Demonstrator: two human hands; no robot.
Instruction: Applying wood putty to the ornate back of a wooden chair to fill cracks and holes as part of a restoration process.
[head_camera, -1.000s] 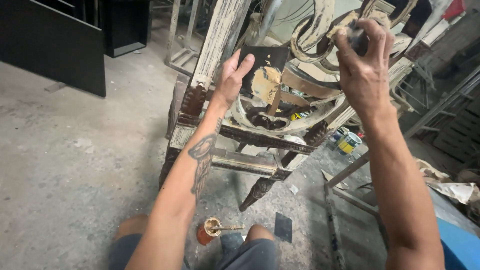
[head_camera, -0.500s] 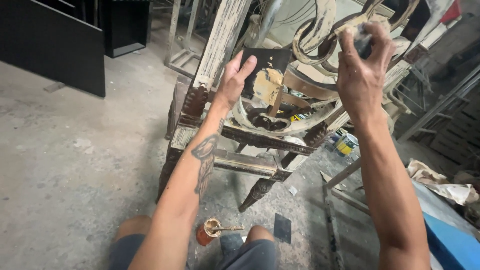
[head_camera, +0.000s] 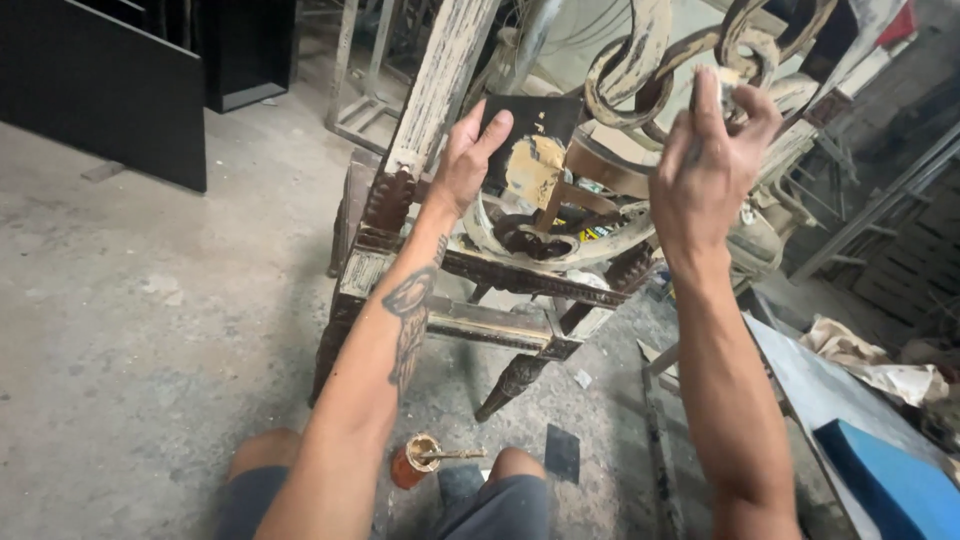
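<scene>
I've got the carved chair frame dead centre, tipped over on the concrete floor, its scrolled back up at twelve o'clock. My left hand holds a dark flat card smeared with tan putty, thumb pinched over its edge. My right hand, at two o'clock, has its fingers bunched tight on something small against the scrollwork; what it is, I can't tell. Down at six o'clock, a small tin sits between my knees.

The left hand holds a dark square sheet smeared with tan putty against the carved wooden chair; the right hand presses its scrolled back; a small can stands between the knees.
</scene>
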